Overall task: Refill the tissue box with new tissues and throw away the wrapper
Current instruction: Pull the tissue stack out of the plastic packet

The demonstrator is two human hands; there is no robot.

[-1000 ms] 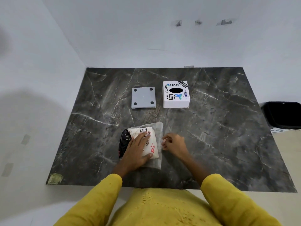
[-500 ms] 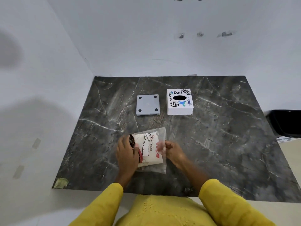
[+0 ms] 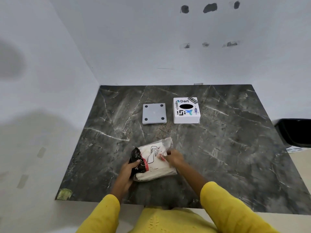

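Note:
A pack of white tissues [image 3: 154, 165] in a clear plastic wrapper with black and red print sits at the near middle of the dark marble table [image 3: 218, 148]. My left hand [image 3: 128, 170] grips its black left end. Over the pack's right top, my right hand [image 3: 174, 157] pinches the wrapper. The white tissue box [image 3: 186, 110], covered in stickers, stands at the back with its dark oval opening facing up. Its grey base plate [image 3: 154, 113] lies flat just left of it.
A black bin [image 3: 296, 132] stands off the table's right edge. White walls close the back and left sides. A small greenish sticker [image 3: 64, 194] marks the table's near left corner.
My left hand went from lying flat on the pack to gripping its left end. The pack has tilted and lifted a little, and my right hand now pinches the wrapper. The camera tilted up.

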